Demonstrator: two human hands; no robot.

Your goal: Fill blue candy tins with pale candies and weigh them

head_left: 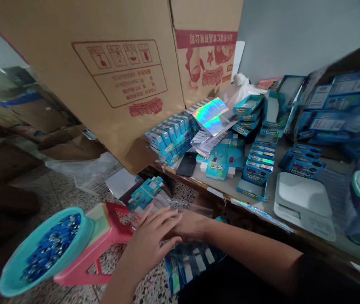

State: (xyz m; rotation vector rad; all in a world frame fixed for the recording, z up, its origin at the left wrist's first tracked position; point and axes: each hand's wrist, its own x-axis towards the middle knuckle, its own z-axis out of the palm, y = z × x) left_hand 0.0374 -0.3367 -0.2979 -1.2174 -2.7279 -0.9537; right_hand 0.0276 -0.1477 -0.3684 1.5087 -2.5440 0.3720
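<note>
My left hand (151,238) lies with its fingers spread, flat over my right hand (191,226) and a bundle of blue-and-white small boxes (192,261) low in front of me. The fingers of my right hand are covered by the left, so I cannot tell what they grip. Crinkled clear plastic (183,205) shows just beyond both hands. A few more blue boxes (145,192) lie past the plastic, near the pink stool (104,238).
A teal bowl (13,274) full of blue pieces rests on the stool at the left. Big cardboard cartons (110,80) lean overhead. The table (227,185) on the right carries stacked blue boxes (170,139), holographic sheets (213,116), a black phone (186,164) and a white scale (303,202).
</note>
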